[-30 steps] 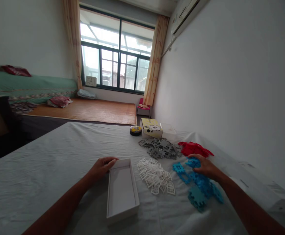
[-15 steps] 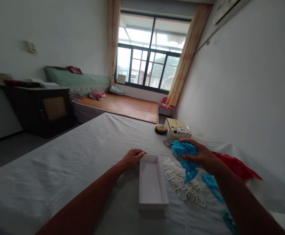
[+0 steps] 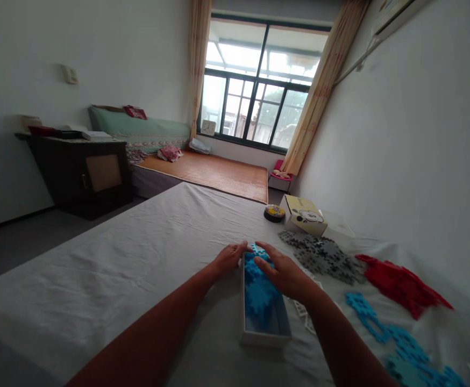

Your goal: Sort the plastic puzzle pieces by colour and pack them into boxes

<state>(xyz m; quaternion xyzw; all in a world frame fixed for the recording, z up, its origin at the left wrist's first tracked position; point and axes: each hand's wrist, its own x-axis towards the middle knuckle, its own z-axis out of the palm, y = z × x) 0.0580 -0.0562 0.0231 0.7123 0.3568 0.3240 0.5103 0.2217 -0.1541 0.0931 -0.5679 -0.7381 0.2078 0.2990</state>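
Blue jagged pieces (image 3: 260, 301) in box (image 3: 266, 339)

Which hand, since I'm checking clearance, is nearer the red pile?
Right. The right hand is at the white box, left of the red pile; the left hand is farther left.

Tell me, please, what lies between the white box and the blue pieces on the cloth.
In the head view, white lattice pieces lie between the white box and those blue pieces, partly hidden by the right forearm across this stretch.
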